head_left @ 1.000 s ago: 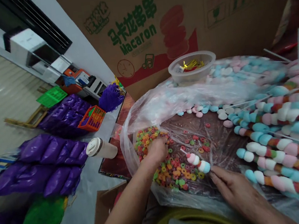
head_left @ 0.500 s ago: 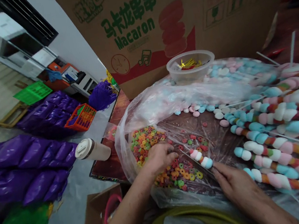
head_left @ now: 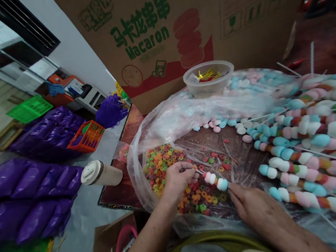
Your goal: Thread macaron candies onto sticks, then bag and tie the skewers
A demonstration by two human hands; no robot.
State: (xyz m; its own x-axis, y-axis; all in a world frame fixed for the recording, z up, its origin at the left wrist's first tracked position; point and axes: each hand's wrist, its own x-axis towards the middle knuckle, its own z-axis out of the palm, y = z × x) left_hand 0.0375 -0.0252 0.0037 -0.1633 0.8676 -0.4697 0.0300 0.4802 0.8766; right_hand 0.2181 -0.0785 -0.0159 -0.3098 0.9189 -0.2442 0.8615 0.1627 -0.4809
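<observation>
My right hand (head_left: 250, 204) is closed around the lower end of a skewer, which slants up to the left. On this candy skewer (head_left: 215, 180) sit a pink-red ring and white, pink and blue marshmallow-like pieces. At its bare tip, my left hand (head_left: 180, 177) is closed in a pinch on a small orange ring candy (head_left: 194, 167), partly hidden by the fingers. Under and beside that hand lies a heap of coloured ring candies (head_left: 163, 160) on clear plastic. Finished-looking candy skewers (head_left: 311, 164) lie in a pile to the right of my right hand.
Behind the candy stands a large cardboard box (head_left: 142, 29). A clear plastic bowl (head_left: 208, 82) with gold ties sits before it. Loose pastel pieces (head_left: 252, 78) lie at the back. A lidded cup (head_left: 101, 173) stands at the table's left edge, above an open carton (head_left: 101, 243).
My left hand has come up to the skewer's tip with a ring candy in its fingers. The skewer and my right hand have shifted slightly left in view.
</observation>
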